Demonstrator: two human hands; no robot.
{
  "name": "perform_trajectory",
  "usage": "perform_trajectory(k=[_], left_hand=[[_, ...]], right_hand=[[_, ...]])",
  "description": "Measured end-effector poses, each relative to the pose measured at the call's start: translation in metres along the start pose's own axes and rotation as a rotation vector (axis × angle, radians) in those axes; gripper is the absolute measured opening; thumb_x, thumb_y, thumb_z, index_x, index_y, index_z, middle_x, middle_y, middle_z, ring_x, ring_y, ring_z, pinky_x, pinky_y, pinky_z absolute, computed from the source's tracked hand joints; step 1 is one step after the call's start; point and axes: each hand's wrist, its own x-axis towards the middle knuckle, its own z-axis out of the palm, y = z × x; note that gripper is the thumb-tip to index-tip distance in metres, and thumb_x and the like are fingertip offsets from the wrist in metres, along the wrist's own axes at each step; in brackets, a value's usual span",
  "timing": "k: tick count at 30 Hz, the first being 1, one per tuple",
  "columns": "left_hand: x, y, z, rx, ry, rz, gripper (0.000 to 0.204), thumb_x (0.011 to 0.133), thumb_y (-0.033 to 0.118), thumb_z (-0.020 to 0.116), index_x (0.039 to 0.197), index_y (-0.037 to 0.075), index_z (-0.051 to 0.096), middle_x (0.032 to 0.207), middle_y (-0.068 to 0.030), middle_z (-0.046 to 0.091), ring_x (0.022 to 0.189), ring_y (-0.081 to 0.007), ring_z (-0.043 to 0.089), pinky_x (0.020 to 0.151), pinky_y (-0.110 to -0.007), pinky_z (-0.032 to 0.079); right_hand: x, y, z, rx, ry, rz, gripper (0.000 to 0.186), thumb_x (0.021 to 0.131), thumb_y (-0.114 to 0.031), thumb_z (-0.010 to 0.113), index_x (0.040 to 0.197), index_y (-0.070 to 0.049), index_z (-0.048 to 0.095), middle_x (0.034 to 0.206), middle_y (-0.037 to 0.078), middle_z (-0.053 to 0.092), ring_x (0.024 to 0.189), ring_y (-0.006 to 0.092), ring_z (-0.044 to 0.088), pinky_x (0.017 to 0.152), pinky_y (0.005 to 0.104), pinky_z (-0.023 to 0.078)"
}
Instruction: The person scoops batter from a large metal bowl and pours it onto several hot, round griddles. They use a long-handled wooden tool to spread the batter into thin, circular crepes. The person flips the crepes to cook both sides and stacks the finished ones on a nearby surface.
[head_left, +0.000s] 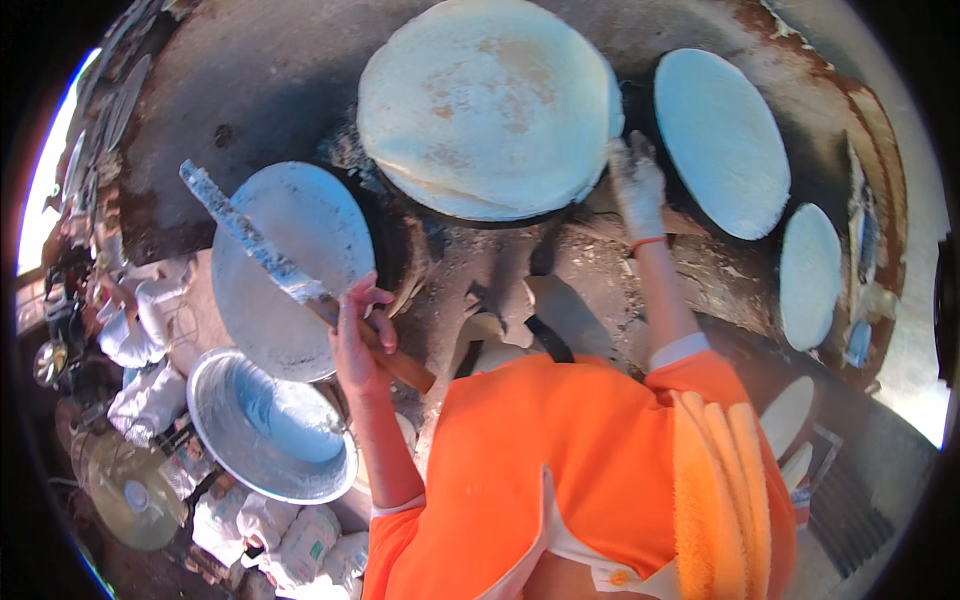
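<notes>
My left hand [358, 335] is closed around the wooden handle of a long flat spatula [245, 235], whose blade is crusted with white batter or dough. The blade points up and left, over a round pale pan [290, 265]. A large, thin round flatbread [490, 100], white with light brown patches, lies on a dark round griddle in front of me. My right hand [637, 190], white-covered as by a glove or flour, with a red band at the wrist, is at the flatbread's right rim. Its fingers appear closed on the edge; their tips are partly hidden.
To the right are two more white-topped discs, a larger one [722, 143] and a smaller one [811, 277]. A metal basin [270, 425] with whitish contents stands at lower left, near white sacks [300, 545] and a fan [130, 495]. Another person [130, 325] is at far left.
</notes>
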Motion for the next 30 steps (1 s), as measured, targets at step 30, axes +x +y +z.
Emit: perform_trajectory(k=[30], left_hand=[[-0.007,0.017,0.068,0.069,0.106,0.041,0.034,0.094,0.029,0.041,0.104,0.001,0.058,0.083,-0.0074,0.059,0.046,-0.0086,0.043,0.041,-0.019,0.033]], right_hand=[[0.054,-0.072,-0.052,0.009,-0.191,-1.180,0.023,0.071,-0.014,0.057,0.092,-0.021,0.061,0.096,0.000,0.057,0.101,0.0168,0.054,0.098,0.0493,0.035]])
